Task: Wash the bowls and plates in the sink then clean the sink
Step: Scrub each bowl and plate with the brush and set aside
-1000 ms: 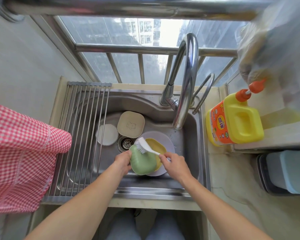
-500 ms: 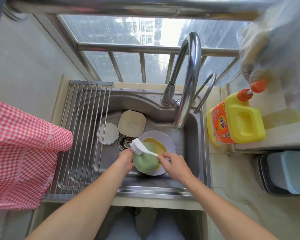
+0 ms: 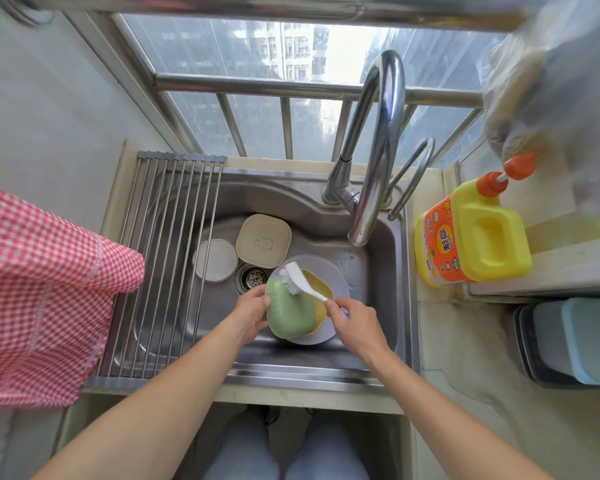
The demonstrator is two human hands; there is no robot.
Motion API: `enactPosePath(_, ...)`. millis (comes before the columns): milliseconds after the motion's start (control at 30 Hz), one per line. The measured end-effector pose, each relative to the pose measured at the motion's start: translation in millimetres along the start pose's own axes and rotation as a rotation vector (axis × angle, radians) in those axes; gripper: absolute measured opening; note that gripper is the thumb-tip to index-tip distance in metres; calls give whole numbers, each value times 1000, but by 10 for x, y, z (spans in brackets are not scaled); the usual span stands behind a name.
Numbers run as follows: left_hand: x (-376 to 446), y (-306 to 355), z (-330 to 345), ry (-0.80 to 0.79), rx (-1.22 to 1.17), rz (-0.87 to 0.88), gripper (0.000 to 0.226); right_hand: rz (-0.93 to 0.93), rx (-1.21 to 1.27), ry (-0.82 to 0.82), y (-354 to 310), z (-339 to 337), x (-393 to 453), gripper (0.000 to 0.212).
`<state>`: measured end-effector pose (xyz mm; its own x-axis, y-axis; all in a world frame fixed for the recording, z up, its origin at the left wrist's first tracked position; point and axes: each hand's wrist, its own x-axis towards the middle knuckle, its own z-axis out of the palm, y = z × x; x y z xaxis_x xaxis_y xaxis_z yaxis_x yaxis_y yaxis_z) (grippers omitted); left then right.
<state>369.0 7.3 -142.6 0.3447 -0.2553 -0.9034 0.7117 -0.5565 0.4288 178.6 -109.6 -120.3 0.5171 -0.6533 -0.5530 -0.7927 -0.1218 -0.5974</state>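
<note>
Head view: over the sink (image 3: 378, 348), the left hand (image 3: 248, 311) is gripping the green bowl (image 3: 290, 311); the right hand (image 3: 355, 318) is grasping the white brush (image 3: 300, 278), its bristles touching the bowl.

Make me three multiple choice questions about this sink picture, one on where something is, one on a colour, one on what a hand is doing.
1. Where is the detergent jug?
A. In the sink
B. On the counter right of the sink
C. On the drying rack

2. What colour is the dish under the brush?
A. Green
B. Red
C. Black

3. What is the right hand doing?
A. Hanging idle
B. Turning the tap
C. Holding the brush handle

Answers:
1 B, the jug stands right of the sink rim.
2 A, the bristles lie on the green dish, which the left hand grips.
3 C, its fingers pinch the white handle.
</note>
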Motion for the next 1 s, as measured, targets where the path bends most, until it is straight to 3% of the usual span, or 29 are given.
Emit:
enactPosePath(67,-39,20,0,4,13,5,37,-59,-17,-52,-36,37,-54,35)
enactPosePath(200,-62,36,12,-4,4,32,40,87,-70,100,-22,0,-57,36)
enactPosePath(333,-76,86,38,34,-42,65,38,-4,40,-32,-43,-27,-98,35)
enactPosePath(467,-82,95,22,17,-46,76,35,89,-17,49,53,-93,-93,37)
enactPosePath(633,-88,87,48,17,-51,74,26,-35,38,-78,-39,-21,-134,36)
enactPosePath(767,-73,55,52,-11,-85,75,30,92,-62,103,-19,-30,-82,37)
enactPosePath(900,-51,73,48,18,-79,97,29,-40,21,-10,-67,-45,-127,36)
enactPosePath(1000,-27,53,-1,21,-58,94,32,-13,-13,-6,10,-93,-118,35)
